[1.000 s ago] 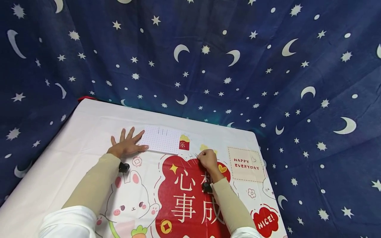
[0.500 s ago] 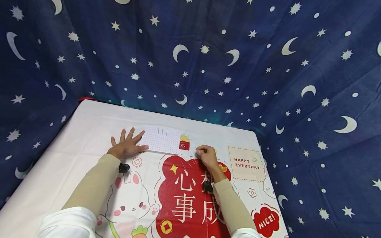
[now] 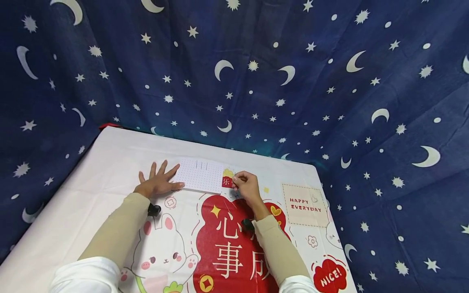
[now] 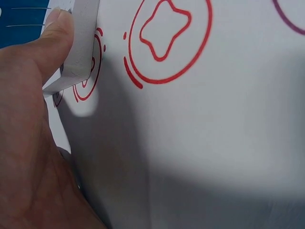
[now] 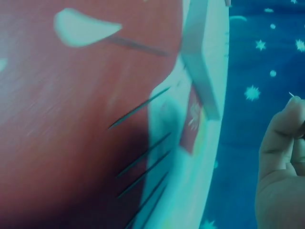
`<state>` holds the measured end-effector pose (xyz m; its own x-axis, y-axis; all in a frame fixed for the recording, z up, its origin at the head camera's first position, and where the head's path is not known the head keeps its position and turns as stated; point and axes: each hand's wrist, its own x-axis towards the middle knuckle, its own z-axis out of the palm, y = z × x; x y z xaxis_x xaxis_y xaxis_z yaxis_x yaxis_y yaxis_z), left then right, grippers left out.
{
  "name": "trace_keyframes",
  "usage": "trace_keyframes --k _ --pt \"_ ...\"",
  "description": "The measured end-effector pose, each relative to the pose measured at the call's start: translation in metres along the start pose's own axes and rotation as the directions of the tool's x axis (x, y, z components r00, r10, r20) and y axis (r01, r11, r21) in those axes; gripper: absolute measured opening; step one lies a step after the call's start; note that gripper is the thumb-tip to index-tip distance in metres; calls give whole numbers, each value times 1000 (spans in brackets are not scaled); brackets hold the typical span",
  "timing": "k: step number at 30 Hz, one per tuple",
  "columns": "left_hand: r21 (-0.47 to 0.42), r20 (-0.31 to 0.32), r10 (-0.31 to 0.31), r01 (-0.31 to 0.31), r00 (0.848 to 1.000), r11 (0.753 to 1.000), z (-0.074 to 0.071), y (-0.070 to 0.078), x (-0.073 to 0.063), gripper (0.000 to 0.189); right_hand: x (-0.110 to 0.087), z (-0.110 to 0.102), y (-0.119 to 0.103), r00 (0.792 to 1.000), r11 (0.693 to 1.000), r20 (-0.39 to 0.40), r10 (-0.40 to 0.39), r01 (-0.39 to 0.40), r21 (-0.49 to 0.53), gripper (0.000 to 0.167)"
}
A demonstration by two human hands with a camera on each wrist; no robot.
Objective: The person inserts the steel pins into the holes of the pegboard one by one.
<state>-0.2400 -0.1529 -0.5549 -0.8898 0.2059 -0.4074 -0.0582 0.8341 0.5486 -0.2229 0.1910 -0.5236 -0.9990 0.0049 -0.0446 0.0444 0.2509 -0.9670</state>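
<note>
1. My left hand [image 3: 159, 183] is spread wide, fingers straight and fanned out, not wrapped around anything. The thumb presses the white dotted board [image 3: 201, 179] by its near-left corner, and the index fingertip is up at the board's left edge.

2. My right hand [image 3: 247, 187] is the one doing the gripping: thumb and fingertips pinched together on a thin needle [image 5: 291, 94]. Only a little pale tip pokes out past my fingers in the right wrist view, so I can't tell how long it is.

3. That pinch sits just off the board's right end, over the red-and-yellow pocket print [image 3: 226, 178] on the cloth. So the needle is right at my fingertips, with the board over to its left.

4. The board lies flat on the tabletop [image 3: 121, 154], closer to the far edge than the near one, pretty much between my two hands. A few upright needles [image 4: 31, 8] stick out of it along its far side.

5. There are loose needles [image 5: 143, 174] too, at least four, lying side by side off the board's near-right corner, partly over the big red print [image 3: 210, 236]. My right hand isn't gripping those.
</note>
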Motion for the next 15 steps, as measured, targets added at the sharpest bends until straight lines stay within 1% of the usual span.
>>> trace_keyframes --k 4,10,13,15 --pt "11 3 -5 5 1000 1000 0 1 -1 107 5 14 -10 998 997 20 -65 64 30 11" --pt "24 -3 -6 7 1000 1000 2 0 -3 102 10 33 -22 983 979 39 -179 174 110 9" --pt "24 -9 -1 2 1000 1000 0 2 -6 101 11 42 -28 976 971 48 -211 204 122 11" --pt "27 -13 2 -1 1000 1000 -2 4 -7 102 13 47 -32 973 969 47 -228 222 110 12"
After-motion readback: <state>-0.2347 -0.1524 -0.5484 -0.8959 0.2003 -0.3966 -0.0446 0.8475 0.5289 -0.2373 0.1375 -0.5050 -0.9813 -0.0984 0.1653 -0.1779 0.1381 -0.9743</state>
